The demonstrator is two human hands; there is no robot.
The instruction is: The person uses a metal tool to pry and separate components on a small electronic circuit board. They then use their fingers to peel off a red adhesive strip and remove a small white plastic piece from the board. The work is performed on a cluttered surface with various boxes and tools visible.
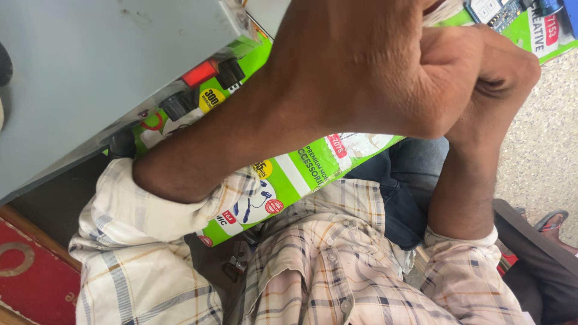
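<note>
Both hands are closed into fists, the left hand (367, 66) touching the right hand (503, 72); any gripped item is hidden. Beneath them lies a green printed cardboard box (301, 168), beside a grey metal unit (90, 72) with a red switch (199, 73).

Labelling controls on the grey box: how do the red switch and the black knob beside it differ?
The red switch is rectangular, bright red and looks lit; the black knob right of it is rounded, dark and unlit. The switch sits flatter, while the knob stands out more. Both sit on the grey box front edge, above the green carton, near the left hand.
</note>
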